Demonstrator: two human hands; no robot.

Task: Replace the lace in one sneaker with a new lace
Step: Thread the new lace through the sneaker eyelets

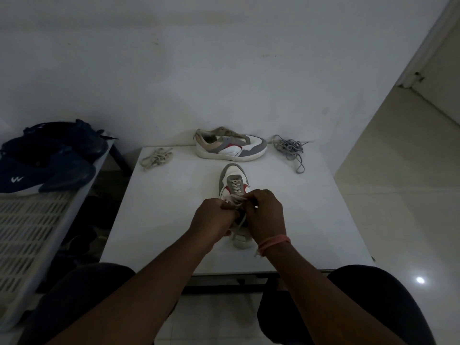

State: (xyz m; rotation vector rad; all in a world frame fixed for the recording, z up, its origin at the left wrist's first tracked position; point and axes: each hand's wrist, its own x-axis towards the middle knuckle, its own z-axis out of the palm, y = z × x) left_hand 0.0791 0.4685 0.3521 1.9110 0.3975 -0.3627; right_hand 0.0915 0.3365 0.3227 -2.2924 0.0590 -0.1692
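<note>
Both hands (239, 215) grip – seemingly – the lace (235, 197) on the mid-table sneaker (232, 180).

1. Dim, bluish and underexposed throughout.
2. One small glare spot on the floor tile (420, 280), right of the table (174, 195).
3. Left of the table, dark shoes (49, 155) lose detail.
4. Wide-angle bending at the edges.

Small white table (298, 207): smooth, matt top; white, grey and red sneaker (232, 181): smooth leather-like panels, suede-like grey toe; pale woven cloth lace (235, 189); white slatted plastic rack (32, 220); glossy pale floor tiles (403, 220).
</note>
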